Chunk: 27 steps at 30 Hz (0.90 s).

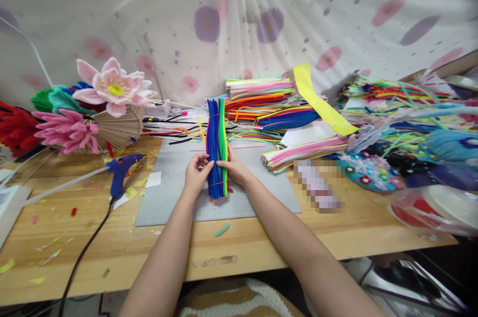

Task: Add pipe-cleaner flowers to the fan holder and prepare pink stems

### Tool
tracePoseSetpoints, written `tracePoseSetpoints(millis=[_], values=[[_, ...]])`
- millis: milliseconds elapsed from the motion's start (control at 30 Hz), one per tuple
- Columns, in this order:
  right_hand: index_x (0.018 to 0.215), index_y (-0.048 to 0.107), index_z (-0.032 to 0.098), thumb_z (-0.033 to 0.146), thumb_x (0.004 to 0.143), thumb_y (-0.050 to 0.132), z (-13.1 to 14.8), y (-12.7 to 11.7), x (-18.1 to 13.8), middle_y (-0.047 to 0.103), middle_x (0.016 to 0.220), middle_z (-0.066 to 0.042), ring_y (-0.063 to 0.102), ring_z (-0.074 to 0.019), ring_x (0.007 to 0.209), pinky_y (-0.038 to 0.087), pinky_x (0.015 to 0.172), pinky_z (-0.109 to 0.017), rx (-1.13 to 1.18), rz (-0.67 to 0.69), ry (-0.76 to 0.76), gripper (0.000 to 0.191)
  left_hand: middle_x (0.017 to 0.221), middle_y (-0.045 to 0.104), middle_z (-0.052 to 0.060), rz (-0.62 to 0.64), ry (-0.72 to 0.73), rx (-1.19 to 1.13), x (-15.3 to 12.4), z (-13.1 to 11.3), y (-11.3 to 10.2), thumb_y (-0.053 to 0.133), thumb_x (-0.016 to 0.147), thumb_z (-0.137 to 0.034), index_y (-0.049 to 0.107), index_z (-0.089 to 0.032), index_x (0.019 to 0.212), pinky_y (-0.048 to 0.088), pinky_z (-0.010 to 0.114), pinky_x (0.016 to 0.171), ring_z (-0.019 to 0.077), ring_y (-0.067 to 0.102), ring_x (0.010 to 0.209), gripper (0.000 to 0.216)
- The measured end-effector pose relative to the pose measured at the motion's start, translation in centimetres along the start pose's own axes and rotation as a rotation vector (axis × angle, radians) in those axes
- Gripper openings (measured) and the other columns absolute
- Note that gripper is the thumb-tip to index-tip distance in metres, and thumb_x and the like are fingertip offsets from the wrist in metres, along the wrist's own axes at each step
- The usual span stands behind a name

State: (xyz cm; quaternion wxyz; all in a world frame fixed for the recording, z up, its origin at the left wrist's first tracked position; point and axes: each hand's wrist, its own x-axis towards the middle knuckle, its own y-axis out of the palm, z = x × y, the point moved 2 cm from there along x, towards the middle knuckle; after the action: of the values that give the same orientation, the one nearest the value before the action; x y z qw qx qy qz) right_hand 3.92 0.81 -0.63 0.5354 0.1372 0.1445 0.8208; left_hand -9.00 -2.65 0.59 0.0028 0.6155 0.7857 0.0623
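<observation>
Between my two hands stands a bundle of pipe cleaners (216, 138), mostly blue and purple with a green and yellow edge on the right. Thin bands cross it near the top and the bottom. My left hand (197, 171) grips its left side, thumb on the front. On the right side my right hand (236, 166) holds it the same way, with the fingers partly hidden behind. Beneath the bundle lies a grey cutting mat (170, 185). A small piece of teal pipe cleaner (222, 230) rests on the wood in front.
A blue glue gun (121, 172) with a black cord lies left of the mat. Fuzzy flowers (112, 87) and a folded fan (119, 128) are at the left back. More pipe cleaner bundles (261, 89) and a yellow strip (317, 98) are behind. A plastic-wrapped tub (436, 210) stands right.
</observation>
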Motion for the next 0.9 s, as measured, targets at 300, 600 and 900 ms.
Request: tracePoseSetpoints(millis=[300, 600, 900], values=[[0.128, 0.037, 0.029, 0.021, 0.059, 0.064, 0.27, 0.12, -0.53, 0.058, 0.117, -0.001, 0.058, -0.0187, 0.097, 0.051, 0.083, -0.034, -0.073, 0.089, -0.013, 0.074, 0.068, 0.06, -0.001, -0.007, -0.168, -0.055, 0.62, 0.58, 0.5, 0.072, 0.053, -0.023, 0.057, -0.017, 0.077, 0.04, 0.022, 0.051, 0.0108, 0.052, 0.056, 0.03], [0.12, 0.045, 0.025, 0.018, 0.058, 0.05, 0.0, -0.35, -0.06, 0.061, 0.111, -0.002, 0.059, -0.0206, 0.093, 0.052, 0.08, -0.037, -0.141, 0.01, -0.036, 0.063, 0.067, 0.063, -0.003, 0.065, -0.349, -0.29, 0.15, -0.04, 0.52, 0.065, 0.05, -0.02, 0.058, -0.016, 0.084, 0.042, 0.023, 0.048, 0.0101, 0.053, 0.048, 0.035], [0.114, 0.049, 0.025, 0.038, 0.069, 0.064, 0.24, -0.46, -0.21, 0.063, 0.106, -0.002, 0.061, -0.0185, 0.093, 0.049, 0.086, -0.035, 0.007, 0.011, 0.022, 0.049, 0.066, 0.065, -0.003, 0.009, -0.366, -0.41, 0.54, 0.04, -0.08, 0.065, 0.049, -0.014, 0.059, -0.016, 0.079, 0.042, 0.019, 0.053, 0.0084, 0.056, 0.054, 0.031]])
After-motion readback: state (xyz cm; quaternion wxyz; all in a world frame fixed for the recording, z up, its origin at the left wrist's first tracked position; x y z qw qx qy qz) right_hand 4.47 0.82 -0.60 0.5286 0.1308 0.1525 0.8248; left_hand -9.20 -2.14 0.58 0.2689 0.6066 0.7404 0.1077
